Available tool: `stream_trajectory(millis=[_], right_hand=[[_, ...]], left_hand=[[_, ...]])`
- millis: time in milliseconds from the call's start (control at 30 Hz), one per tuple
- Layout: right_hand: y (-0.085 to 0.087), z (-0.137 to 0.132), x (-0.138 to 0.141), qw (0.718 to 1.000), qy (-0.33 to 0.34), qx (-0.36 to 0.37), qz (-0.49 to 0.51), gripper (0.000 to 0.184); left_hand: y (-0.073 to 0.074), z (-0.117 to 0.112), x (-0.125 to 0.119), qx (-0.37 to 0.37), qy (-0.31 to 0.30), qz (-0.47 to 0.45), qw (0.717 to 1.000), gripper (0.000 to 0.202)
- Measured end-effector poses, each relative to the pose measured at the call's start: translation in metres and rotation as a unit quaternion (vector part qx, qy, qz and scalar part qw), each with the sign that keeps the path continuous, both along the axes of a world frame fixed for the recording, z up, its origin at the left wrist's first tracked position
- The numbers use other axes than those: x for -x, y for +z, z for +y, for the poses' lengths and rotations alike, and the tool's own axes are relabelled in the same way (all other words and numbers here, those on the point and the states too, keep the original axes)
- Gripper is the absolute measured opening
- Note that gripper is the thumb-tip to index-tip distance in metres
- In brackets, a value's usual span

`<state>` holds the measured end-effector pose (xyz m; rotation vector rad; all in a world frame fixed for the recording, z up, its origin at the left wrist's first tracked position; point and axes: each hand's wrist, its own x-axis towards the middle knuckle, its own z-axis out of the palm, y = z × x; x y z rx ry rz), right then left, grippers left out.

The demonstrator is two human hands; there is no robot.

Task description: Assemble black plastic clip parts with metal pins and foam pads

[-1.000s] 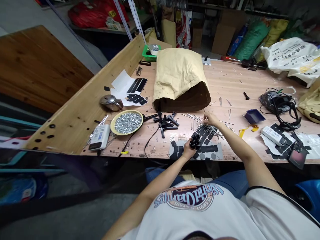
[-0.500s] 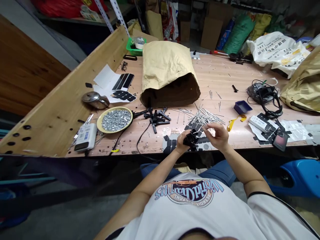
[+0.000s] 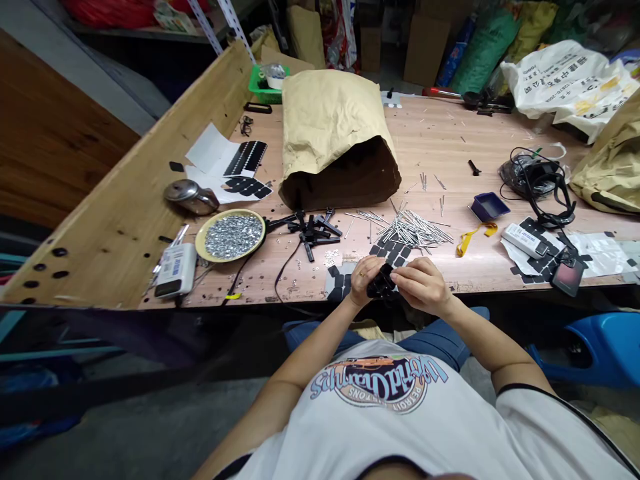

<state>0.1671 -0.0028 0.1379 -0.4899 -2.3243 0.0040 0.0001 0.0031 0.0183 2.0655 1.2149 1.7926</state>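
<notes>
My left hand is closed around a small cluster of black plastic parts, held just above the table's front edge. Against the right side of that cluster, my right hand has its fingers pinched together; whatever sits between them is hidden. Thin metal rods lie in a loose pile just beyond my hands. Left of them is a heap of black plastic pieces, with tiny metal bits scattered in front. Black adhesive pads on a sheet lie under and beside my hands.
A yellow bowl of small metal pieces stands left, near a white device. An open brown paper sack lies behind the heap. To the right are a purple tray, a yellow strap, a cabled headset and a phone.
My right hand has come in from the right to meet the black parts. The thin rod end seen at its fingertips earlier is now out of sight. The view has shifted slightly.
</notes>
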Motion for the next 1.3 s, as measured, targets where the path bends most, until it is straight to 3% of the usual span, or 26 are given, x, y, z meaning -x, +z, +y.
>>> stream_trajectory(millis=[167,333,467,567,633,733,867,933,1033,1133,1233,1300], right_hand=[[-0.004,0.002,-0.002,0.999,0.011,0.037,0.011,0.027],[-0.012,-0.003,-0.002,0.999,-0.014,0.028,-0.003,0.028],[-0.024,0.021,-0.019,0.989,-0.132,0.065,0.031,0.029],[-0.041,0.06,-0.043,0.951,-0.284,0.121,0.028,0.025],[-0.055,0.085,-0.054,0.904,-0.37,0.199,-0.074,0.023],[-0.072,0.108,-0.052,0.836,-0.43,0.286,-0.187,0.021],[-0.081,0.125,-0.032,0.76,-0.483,0.359,-0.244,0.023],[-0.08,0.133,-0.025,0.745,-0.487,0.381,-0.251,0.02],[-0.075,0.139,-0.022,0.744,-0.48,0.394,-0.246,0.018],[-0.071,0.138,-0.026,0.764,-0.469,0.384,-0.221,0.024],[-0.067,0.129,-0.031,0.819,-0.433,0.358,-0.115,0.036],[-0.064,0.118,-0.032,0.867,-0.381,0.322,-0.014,0.032]], left_hand=[[0.004,0.0,-0.001,-0.037,0.009,0.03,0.999,0.023],[0.003,0.0,-0.002,-0.06,-0.009,0.018,0.998,0.018],[-0.009,0.001,-0.005,-0.013,0.008,-0.061,0.998,0.022],[-0.016,0.003,-0.008,0.119,0.068,-0.153,0.979,0.025],[-0.014,0.003,-0.01,0.171,0.086,-0.177,0.965,0.023],[-0.002,0.004,-0.015,0.198,0.073,-0.208,0.955,0.025],[0.012,0.001,-0.023,0.247,0.017,-0.242,0.938,0.031],[0.013,-0.001,-0.025,0.263,0.005,-0.239,0.935,0.03],[0.004,-0.001,-0.023,0.262,0.003,-0.237,0.935,0.026],[-0.008,0.002,-0.016,0.223,-0.001,-0.219,0.95,0.023],[-0.014,0.005,-0.01,0.155,-0.014,-0.173,0.972,0.027],[-0.014,0.006,-0.007,0.106,-0.017,-0.137,0.985,0.028]])
